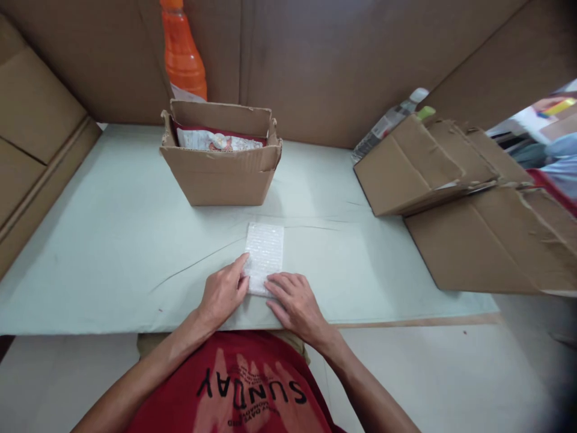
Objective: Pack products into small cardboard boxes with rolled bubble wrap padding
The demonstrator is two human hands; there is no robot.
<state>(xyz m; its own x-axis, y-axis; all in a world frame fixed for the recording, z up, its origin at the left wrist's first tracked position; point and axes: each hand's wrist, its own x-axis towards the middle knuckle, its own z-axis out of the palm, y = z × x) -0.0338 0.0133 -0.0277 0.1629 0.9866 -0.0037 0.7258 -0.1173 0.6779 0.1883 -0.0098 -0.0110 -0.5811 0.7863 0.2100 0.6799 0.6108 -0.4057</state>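
A flat white rectangular sheet or pouch of bubble wrap lies on the pale cloth in front of me. At its left edge is my left hand, the index finger and thumb closed on the border; the other fingers are partly hidden. My right hand rests on the lower right corner, fingers stretched over the wrap and the thumb apart, just below the edge. Whether anything lies inside the wrap I cannot tell.
Beyond the wrap stands an open cardboard box with printed packets in it. An orange bottle rises behind. More cardboard boxes and a clear bottle are at the right. Cardboard walls enclose the cloth-covered table.
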